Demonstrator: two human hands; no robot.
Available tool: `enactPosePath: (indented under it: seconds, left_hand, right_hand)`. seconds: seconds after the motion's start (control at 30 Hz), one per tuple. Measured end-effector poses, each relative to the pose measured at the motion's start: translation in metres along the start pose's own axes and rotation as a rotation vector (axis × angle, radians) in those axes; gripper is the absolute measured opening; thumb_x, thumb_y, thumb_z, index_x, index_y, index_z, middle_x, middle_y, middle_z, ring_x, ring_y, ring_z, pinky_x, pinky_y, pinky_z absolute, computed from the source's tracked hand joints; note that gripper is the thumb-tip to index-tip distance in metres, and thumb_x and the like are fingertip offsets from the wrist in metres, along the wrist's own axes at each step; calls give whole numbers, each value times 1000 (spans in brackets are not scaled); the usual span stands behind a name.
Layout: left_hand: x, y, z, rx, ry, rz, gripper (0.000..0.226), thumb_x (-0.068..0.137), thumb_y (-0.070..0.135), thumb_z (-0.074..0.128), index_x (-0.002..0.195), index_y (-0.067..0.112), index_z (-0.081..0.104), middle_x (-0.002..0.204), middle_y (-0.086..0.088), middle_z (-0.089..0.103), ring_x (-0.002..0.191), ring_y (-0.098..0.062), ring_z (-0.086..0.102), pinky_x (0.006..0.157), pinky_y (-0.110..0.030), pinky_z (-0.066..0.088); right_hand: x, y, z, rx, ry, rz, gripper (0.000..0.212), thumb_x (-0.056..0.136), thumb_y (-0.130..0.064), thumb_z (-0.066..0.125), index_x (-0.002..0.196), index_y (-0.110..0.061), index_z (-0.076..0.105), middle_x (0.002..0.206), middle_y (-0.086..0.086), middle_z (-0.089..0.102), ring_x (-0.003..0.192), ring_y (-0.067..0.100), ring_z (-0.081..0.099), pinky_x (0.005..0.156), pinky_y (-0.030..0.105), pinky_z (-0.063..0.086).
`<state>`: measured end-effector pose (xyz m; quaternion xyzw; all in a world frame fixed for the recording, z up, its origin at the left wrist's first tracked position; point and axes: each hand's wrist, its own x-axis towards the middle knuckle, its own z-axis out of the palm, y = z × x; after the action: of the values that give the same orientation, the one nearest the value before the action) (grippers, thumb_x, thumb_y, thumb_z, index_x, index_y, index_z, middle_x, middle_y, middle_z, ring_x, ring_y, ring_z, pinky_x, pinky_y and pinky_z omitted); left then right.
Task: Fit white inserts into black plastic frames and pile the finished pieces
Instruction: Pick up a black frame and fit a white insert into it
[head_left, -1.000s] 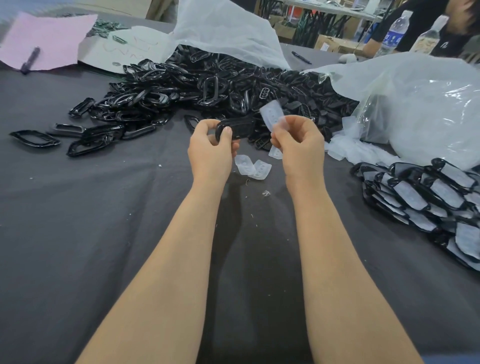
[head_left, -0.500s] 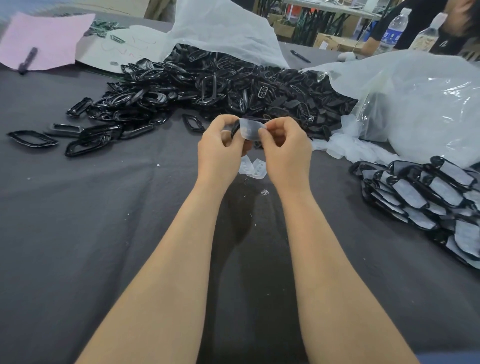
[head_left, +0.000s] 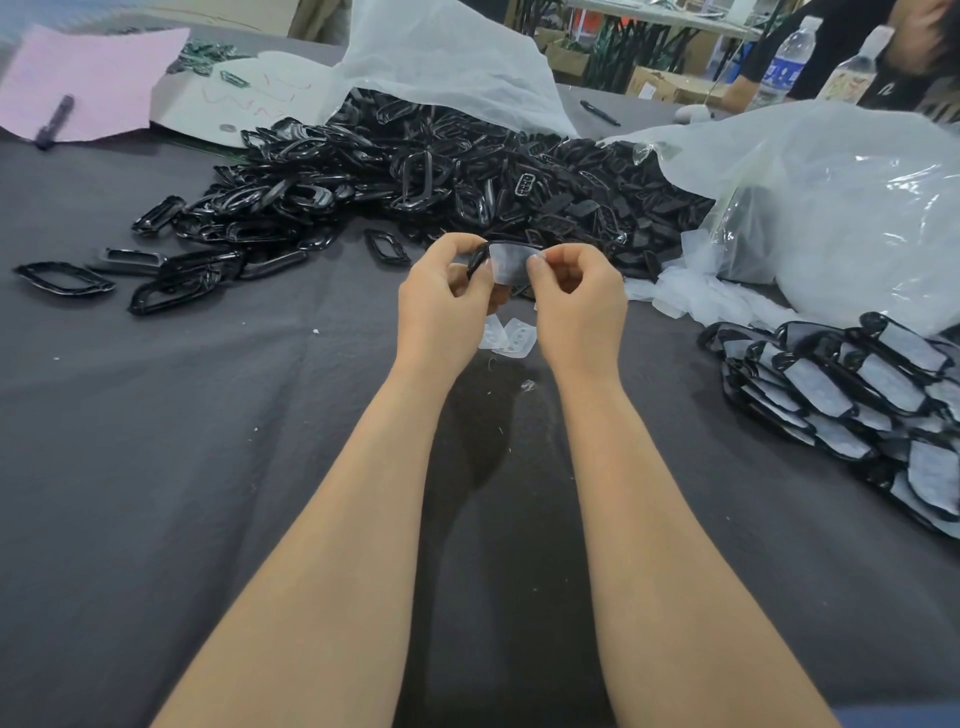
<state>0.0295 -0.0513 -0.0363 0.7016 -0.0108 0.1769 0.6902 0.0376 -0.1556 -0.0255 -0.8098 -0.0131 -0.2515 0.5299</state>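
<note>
My fingers (head_left: 480, 271) are curled in tight. Left hand (head_left: 441, 306) grips the black frame (head_left: 475, 262) by one end, while right hand (head_left: 576, 306) pinches the white insert (head_left: 511, 260) flat against it; seated or not, I cannot tell. Both are held above the worktop (head_left: 208, 441), just on my side of the heap of loose frames (head_left: 441, 171). Spare inserts (head_left: 511, 335) lie nearer me than the heap. The finished pile (head_left: 852, 384) sits right of the heap, nearer me.

Both forearms (head_left: 332, 545) bare up to frame edge; L hand (head_left: 441, 306) & R hand (head_left: 582, 306) bare too. Nails (head_left: 485, 270) short, plain. Thin strip of blue fabric (head_left: 896, 719) at approx 5 o'clock, by R elbow.
</note>
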Motion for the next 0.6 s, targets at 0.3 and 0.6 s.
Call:
enactPosePath:
  seconds: [0.3, 0.6]
  left_hand:
    - [0, 0, 0, 7, -11, -16, 27, 96, 6, 53, 91, 32, 53, 83, -2, 71, 70, -4, 67, 76, -24, 57]
    - [1, 0, -2, -43, -30, -61, 19, 96, 5, 53, 100, 23, 55, 78, 0, 70, 64, 0, 65, 69, -19, 55]
  right_hand:
    - [-1, 1, 0, 79, 16, 48, 14, 90, -12, 63, 95, -14, 49, 81, -5, 58, 73, 7, 57, 70, 12, 44]
    - [9, 8, -7, 308, -187, 268, 6, 93, -13, 60, 88, -15, 62, 77, 1, 67, 58, 1, 63, 58, 14, 50]
